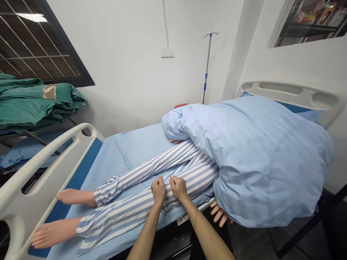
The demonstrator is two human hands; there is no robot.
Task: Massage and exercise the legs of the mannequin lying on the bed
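Both my hands are closed into fists, side by side with a small gap between them, over the near thigh of a mannequin. My left hand is a fist with nothing showing in it. Just right of it, my right hand is also a fist, with no object visible in it. The mannequin wears blue-and-white striped trousers; its bare feet point toward the footboard. A light blue quilt is heaped over its upper body and hides it. One mannequin hand hangs out at the near bed edge.
The bed has a blue sheet, a footboard at left and a headboard at right. Behind it stands an IV pole. Green folded fabric lies at far left. A dark metal frame stands at lower right.
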